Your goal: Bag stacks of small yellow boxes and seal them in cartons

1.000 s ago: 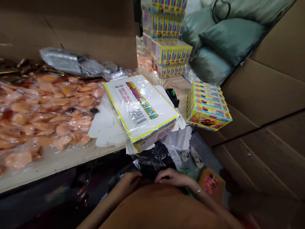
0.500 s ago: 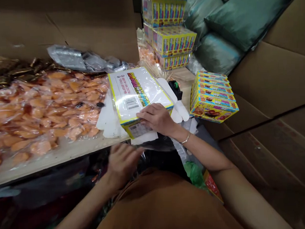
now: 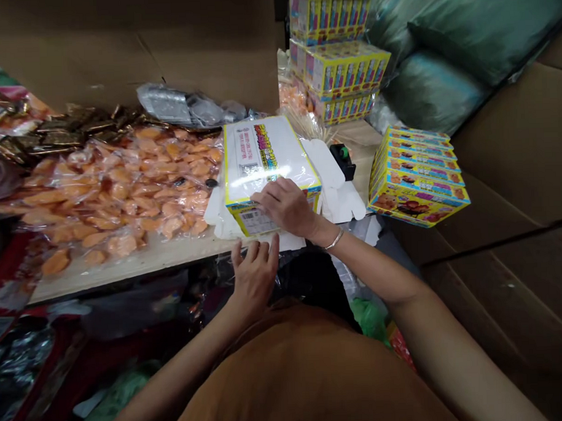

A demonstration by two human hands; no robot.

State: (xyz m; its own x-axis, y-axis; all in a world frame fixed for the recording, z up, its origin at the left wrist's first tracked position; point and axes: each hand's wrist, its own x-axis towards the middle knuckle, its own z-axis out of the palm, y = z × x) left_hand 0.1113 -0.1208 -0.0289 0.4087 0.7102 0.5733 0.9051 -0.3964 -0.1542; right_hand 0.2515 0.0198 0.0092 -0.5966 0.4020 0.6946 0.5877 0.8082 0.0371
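Note:
A carton (image 3: pixel 279 150) with a white printed top and yellow edges stands on the table, under what looks like clear plastic film. My right hand (image 3: pixel 288 209) grips its top front edge, fingers bent and close together. Below the carton's front face, at the table edge, my left hand (image 3: pixel 254 274) has its fingers spread and nothing in them. White cardboard flaps (image 3: pixel 344 202) stick out from beneath the carton. Right of these stands a black tape dispenser-like object (image 3: pixel 344 163) with a green part.
Many bagged orange pieces (image 3: pixel 123 185) cover the table's left side, with brown-gold packets (image 3: pixel 61 135) and silver bags (image 3: pixel 167 105) behind. Yellow display boxes (image 3: pixel 418 181) stand at the right, near brown cartons (image 3: pixel 523 159). Stacked wrapped boxes (image 3: pixel 340 67) and green sacks (image 3: pixel 472 32) rise behind.
The view has swung left, so things appear further right. My left hand has risen towards the carton's front with its fingers spreading. My right hand stays on the carton's front edge.

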